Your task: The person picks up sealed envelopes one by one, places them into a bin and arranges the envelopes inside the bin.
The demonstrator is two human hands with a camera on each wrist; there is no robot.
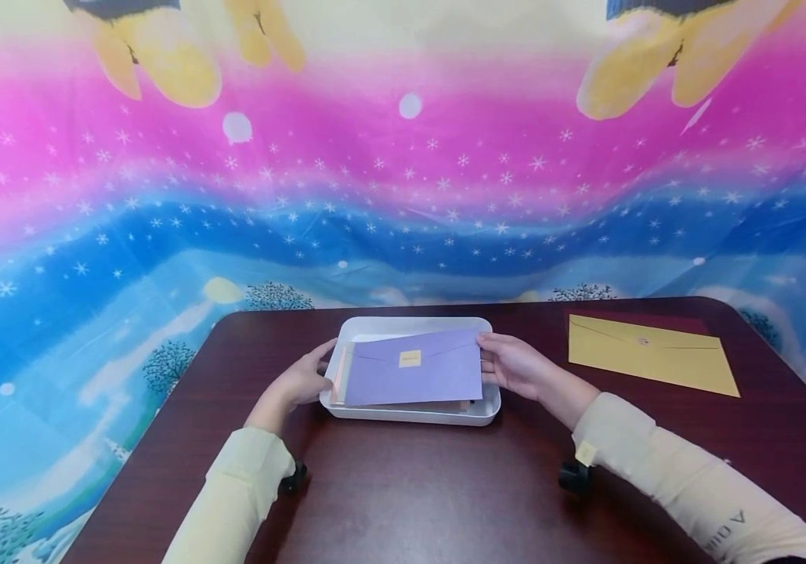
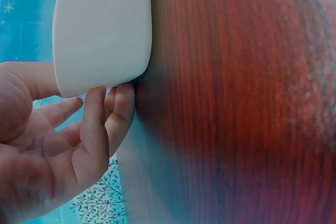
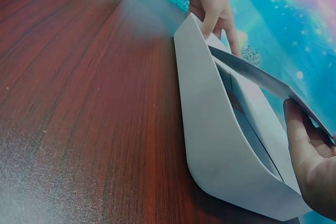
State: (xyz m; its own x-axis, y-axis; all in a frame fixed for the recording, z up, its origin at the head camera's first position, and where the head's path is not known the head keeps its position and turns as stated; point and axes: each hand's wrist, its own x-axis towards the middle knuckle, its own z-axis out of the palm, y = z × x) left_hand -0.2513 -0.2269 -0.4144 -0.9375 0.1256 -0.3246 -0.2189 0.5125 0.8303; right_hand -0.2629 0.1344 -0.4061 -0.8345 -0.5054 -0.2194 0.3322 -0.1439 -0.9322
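Note:
A white tray [image 1: 410, 417] stands on the table with several envelopes in it. On top is a purple envelope [image 1: 381, 384] with a pale yellow square label [image 1: 410, 359]. My right hand [image 1: 518, 366] pinches its right edge, and in the right wrist view the envelope [image 3: 257, 74] slopes up out of the tray toward that hand. Beneath it, a paler envelope edge [image 1: 343, 374] shows at the left. My left hand [image 1: 302, 377] grips the tray's left end. In the left wrist view its thumb goes behind the tray wall [image 2: 102, 30], while fingertips touch the outside near the base.
At the table's right lies a yellow envelope [image 1: 649, 356], partly covering a dark red one [image 1: 681, 322]. A patterned cloth [image 1: 403, 196] hangs behind the dark wooden table [image 1: 410, 493]. Dark devices [image 1: 575, 475] sit under both wrists.

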